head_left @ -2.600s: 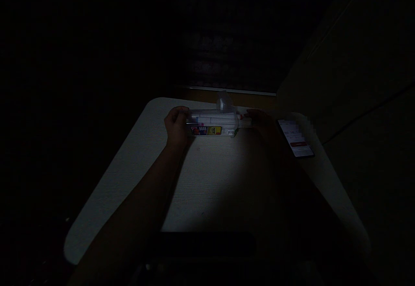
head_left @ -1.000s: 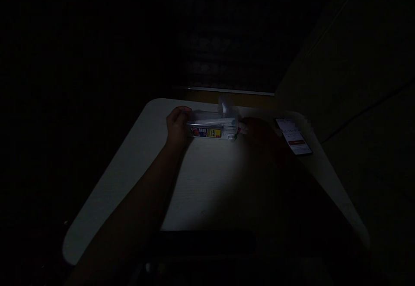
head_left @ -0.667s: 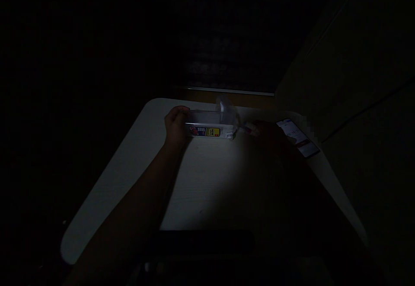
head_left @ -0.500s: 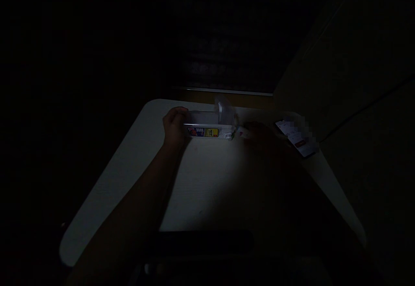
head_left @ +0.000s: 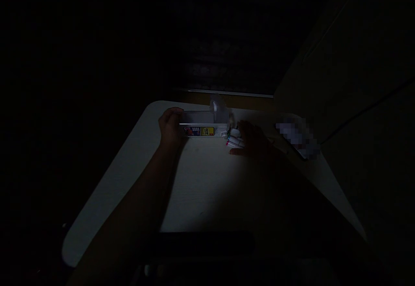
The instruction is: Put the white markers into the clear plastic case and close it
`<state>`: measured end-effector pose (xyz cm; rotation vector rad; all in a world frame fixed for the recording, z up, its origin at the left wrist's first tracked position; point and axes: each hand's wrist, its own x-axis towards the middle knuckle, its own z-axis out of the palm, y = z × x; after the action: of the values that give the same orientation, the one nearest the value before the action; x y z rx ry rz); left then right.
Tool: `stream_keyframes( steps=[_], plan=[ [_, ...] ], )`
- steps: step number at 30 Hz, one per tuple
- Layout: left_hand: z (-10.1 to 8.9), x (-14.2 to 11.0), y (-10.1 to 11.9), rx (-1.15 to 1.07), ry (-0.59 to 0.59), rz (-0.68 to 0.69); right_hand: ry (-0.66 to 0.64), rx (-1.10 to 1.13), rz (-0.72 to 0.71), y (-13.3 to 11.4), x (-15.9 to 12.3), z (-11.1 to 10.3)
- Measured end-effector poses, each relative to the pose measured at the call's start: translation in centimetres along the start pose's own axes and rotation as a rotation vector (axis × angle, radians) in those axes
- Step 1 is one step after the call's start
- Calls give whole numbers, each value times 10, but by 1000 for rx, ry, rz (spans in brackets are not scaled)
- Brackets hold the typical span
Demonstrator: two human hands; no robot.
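My left hand (head_left: 170, 126) is closed round the left end of a clear plastic case (head_left: 198, 117), which lies on its side with a blue-and-yellow label (head_left: 198, 131) facing me. The case's transparent lid (head_left: 218, 104) stands up at its right end. Beside that end lie several white markers (head_left: 235, 142) with coloured tips, pointing left towards the case. Over them is my right hand (head_left: 254, 139), thumb and fingers spread apart on either side of the markers. Deep shadow covers the right palm, so any contact there is hidden.
A phone (head_left: 296, 141) with a blurred-out screen lies near the right edge of the pale table (head_left: 197, 182). A dark cable (head_left: 350, 119) runs off to the right behind it. Most of the room is too dark to make out.
My right hand's thumb and fingers now show spread, and the markers beside the case have come into clearer view. The left hand and the case sit slightly further left in view.
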<state>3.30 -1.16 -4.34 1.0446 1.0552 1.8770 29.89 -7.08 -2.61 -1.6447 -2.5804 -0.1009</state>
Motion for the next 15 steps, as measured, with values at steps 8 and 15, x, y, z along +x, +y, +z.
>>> stream_keyframes(
  steps=[8,15],
  plan=[
    [3,-3,6,-21,11,-27,-1,15,-11,-3,-1,3],
    [2,-3,7,-26,24,-26,43,45,-31,5,6,4]
  ],
)
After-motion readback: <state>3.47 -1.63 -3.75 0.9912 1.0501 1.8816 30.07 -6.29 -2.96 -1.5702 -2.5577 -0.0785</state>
